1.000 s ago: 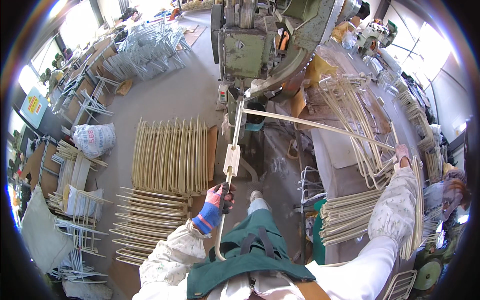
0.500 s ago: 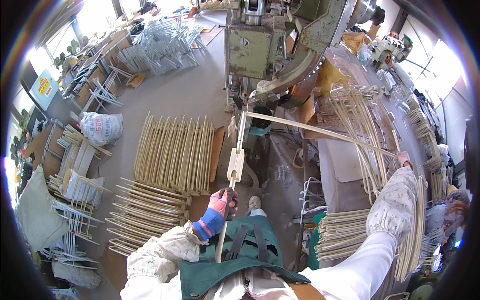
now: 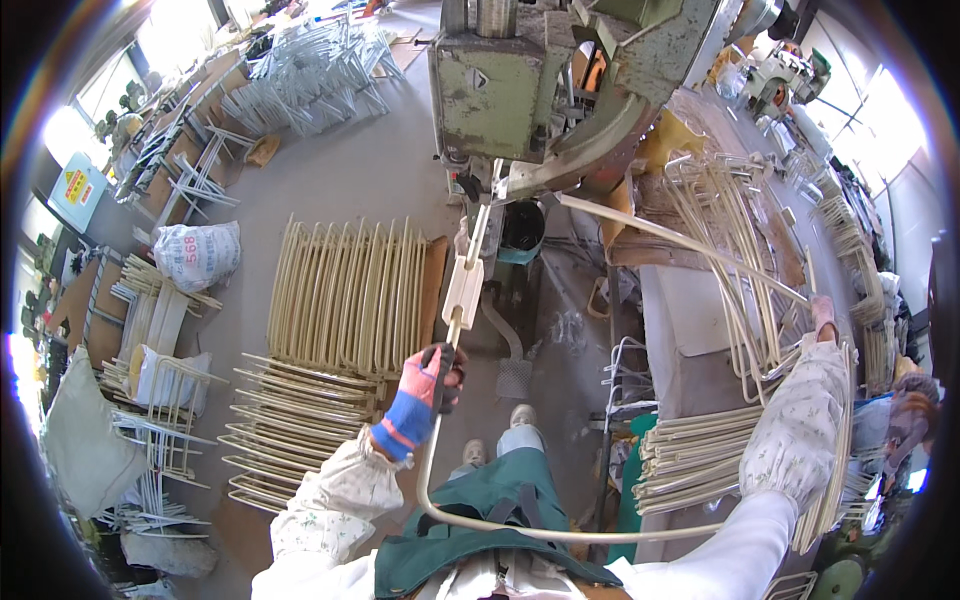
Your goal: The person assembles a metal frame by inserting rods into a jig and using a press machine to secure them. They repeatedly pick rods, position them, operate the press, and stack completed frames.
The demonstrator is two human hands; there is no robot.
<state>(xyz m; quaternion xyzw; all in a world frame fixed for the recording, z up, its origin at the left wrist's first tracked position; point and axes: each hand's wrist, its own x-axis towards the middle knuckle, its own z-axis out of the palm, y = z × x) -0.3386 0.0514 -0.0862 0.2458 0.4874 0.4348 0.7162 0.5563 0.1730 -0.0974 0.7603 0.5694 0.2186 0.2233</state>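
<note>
The left hand [image 3: 432, 375], in a blue-and-red glove, is closed around one leg of a cream bent tube frame [image 3: 520, 527] — its flat bracket [image 3: 463, 290] points up into the green press machine [image 3: 520, 80]. The right hand [image 3: 823, 315] grips the frame's other leg near a stack of frames [image 3: 700, 455]; its fingers are too small to make out.

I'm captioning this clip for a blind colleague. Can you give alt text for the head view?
A gloved left hand grips a bent cream metal tube fed into a green machine; the right hand reaches toward stacked tube frames.
</note>
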